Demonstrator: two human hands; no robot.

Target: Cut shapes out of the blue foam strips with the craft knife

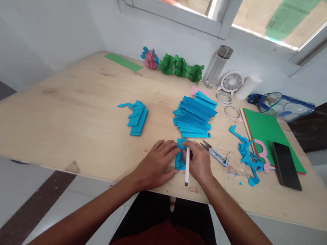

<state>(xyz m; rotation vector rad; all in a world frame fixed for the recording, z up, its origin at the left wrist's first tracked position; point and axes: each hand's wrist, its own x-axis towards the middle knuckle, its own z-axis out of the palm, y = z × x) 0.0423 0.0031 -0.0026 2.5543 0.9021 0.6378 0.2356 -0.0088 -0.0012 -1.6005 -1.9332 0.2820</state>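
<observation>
"Blue paper sits in the middle of things, but how much of the folded strip (179, 162) can you make out?"

"Only part. The fingers of the left hand (162, 158) cover its left edge, and the right hand (198, 159) and white pen (187, 166) hide some of the right. There are faint dark lines on it, too small to read. The pen's far end is lost among the fingers, both forearms run off the bottom, and I can't tell what the clear blue-trimmed pouch (283, 105) contains."

"And the surface?"

"A pale wooden table (66, 130), scuffed near the front edge. White walls (75, 21) meet behind it, under a grey window frame (172, 14); a dark band (41, 199) crosses the tiled floor (89, 207)."

"Where exactly is the strip, and which way does it lie?"

"On the table near the front edge, between the hands, just below the stack of folded blue strips (195, 115). Its long axis runs away from the person, toward the window. The pen lies almost parallel, dark end toward the body."

"How are the hands set?"

"The left is flat, fingers slightly spread, touching the strip without grasping anything. The right is curled round the pen, fingertips at the paper; how firmly, I can't tell. Thread snips (217, 156) lie just beside it."
</observation>
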